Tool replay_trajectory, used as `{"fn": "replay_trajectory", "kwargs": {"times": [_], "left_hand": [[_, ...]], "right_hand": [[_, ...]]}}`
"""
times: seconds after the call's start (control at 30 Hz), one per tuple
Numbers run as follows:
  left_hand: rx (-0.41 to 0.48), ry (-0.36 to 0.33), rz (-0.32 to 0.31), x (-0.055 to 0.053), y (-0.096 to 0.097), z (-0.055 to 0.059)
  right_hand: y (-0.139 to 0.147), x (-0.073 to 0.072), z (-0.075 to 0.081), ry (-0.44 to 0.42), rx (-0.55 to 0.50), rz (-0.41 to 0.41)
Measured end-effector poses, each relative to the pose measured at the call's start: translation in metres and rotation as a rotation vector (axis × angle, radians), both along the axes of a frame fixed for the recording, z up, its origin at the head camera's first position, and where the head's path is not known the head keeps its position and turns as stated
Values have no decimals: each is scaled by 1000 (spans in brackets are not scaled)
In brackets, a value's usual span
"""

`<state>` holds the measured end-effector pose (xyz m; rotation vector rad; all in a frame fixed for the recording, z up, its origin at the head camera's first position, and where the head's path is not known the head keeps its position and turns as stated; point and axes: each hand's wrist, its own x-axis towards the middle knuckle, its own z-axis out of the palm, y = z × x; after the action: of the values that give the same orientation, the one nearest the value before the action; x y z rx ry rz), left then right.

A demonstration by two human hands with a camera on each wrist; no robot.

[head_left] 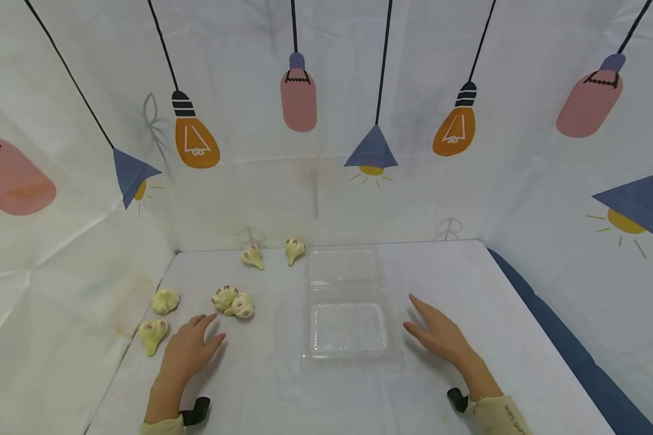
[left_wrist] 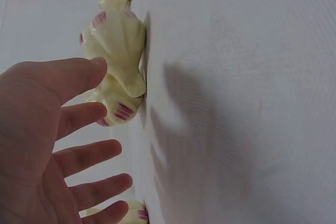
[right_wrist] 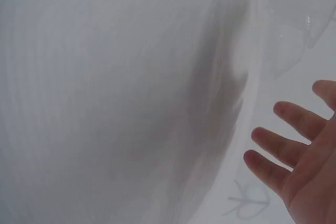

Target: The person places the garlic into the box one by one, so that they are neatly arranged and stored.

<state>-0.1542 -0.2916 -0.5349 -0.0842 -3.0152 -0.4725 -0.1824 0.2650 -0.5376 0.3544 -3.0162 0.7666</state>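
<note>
Six pale garlic bulbs [head_left: 244, 306] share a white bench [head_left: 272, 393] with a clear plastic container [head_left: 348, 329] in the head view, the bulbs spread over the left of the frame and the container just right of center. Your left hand [head_left: 189, 347], lower left, holds nothing, its fingers loosely extended near a touching pair of bulbs. Your right hand [head_left: 439, 336], lower right, is likewise empty, fingers reaching toward the container's right side. The container appears unfolded so both halves face up, its long axis running from the bottom of the frame toward the top; your hands flank it, probably so that bulbs and container each lie within reach. The lowest bulb [head_left: 153, 333] points its stem toward the bottom edge; of the two uppermost, the left one's stem aims lower right, the right one's lower left.

In the left wrist view, your thumb and fingers stand apart at left, the thumb tip overlapping a bulb at upper left; contact cannot be told. That bulb's long axis slants downward, stem toward lower right.

In the right wrist view, your spread fingers enter from the lower right, gripping nothing; part of the container shows, blurred, at upper right.
</note>
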Motion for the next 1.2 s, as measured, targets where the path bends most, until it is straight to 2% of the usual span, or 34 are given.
{"fn": "replay_trajectory", "kwargs": {"times": [0.2,0.37,0.53,0.67,0.83,0.97,1.2], "left_hand": [[51,-9,-6,-7,-1,-3],[87,-17,0,-13,0,-7],[116,-36,10,-16,3,-9],[128,-51,9,-18,5,-9],[147,-68,17,-20,5,-8],[154,-83,18,-22,4,-7],[170,-87,13,-28,4,-11]], "right_hand": [[-7,0,-1,11,-149,17],[-15,-2,-10,40,-341,27],[-26,-2,-11,32,-504,14],[-34,-3,-10,-14,-614,-11],[-42,-4,-13,-127,-773,-46],[-49,-3,-13,-158,-839,-97],[-58,-4,-13,-187,-873,-150]]}}
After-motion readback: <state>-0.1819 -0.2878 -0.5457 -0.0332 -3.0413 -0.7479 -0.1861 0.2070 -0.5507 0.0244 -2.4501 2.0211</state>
